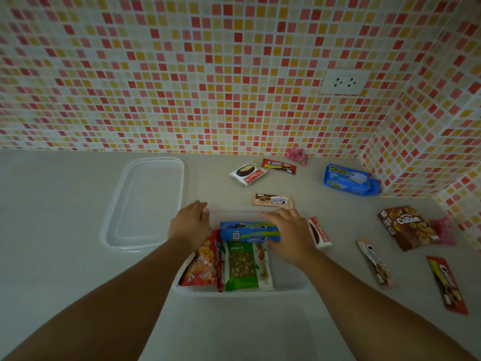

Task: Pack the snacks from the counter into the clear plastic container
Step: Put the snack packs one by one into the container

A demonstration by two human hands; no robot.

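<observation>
The clear plastic container sits on the counter in front of me. Inside lie a red snack bag, a green nut pack and a blue cookie pack across the far end. My right hand rests on the right end of the blue cookie pack, fingers curled over it. My left hand grips the container's far left rim. Loose on the counter lie a Choco Pie, a red cookie pack, a beige cookie pack and a second Choco Pie.
The container's clear lid lies to the left. To the right lie a blue wafer pack, a brown Collon box, two pink candy bags, and two long cookie packs. A tiled wall with a socket stands behind.
</observation>
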